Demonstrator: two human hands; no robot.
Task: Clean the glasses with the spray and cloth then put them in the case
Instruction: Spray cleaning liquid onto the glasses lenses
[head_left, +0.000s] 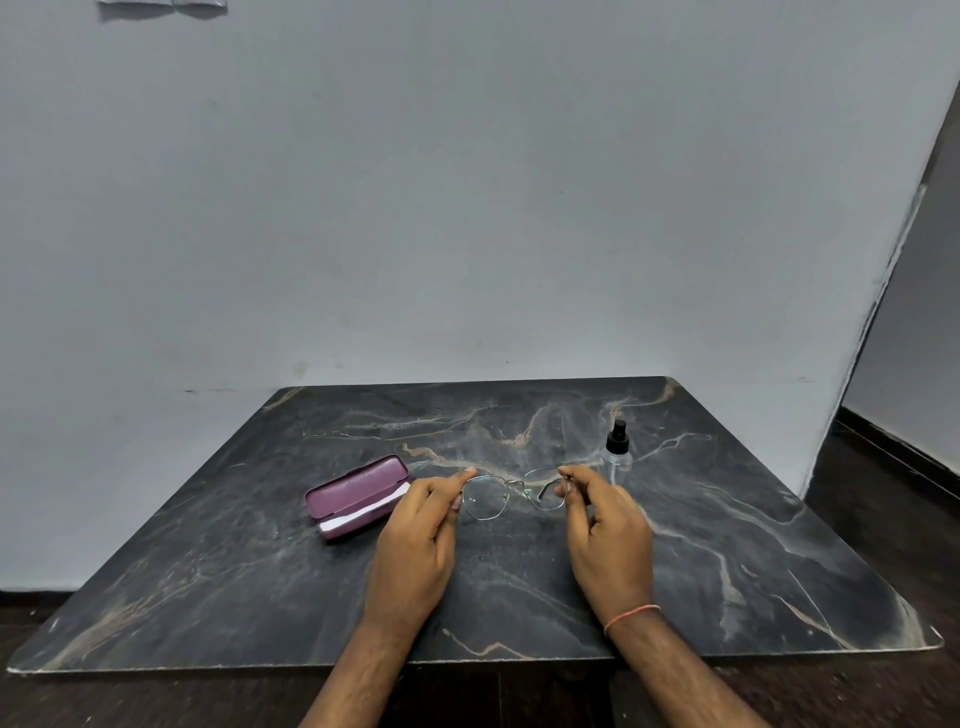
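Thin wire glasses (511, 493) pinched between my hands, lenses facing away — purple case (357, 496) ajar, white cloth (363, 512) peeking out; spray bottle (618, 452) upright at right.

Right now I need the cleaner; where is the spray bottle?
Head view: the spray bottle stands right of centre on the table, just beyond the right hand.

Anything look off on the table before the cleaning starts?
Nothing spilled or damaged. The glasses are held level between left hand and right hand. The spray bottle stands upright. The purple case lies ajar, something white showing inside.
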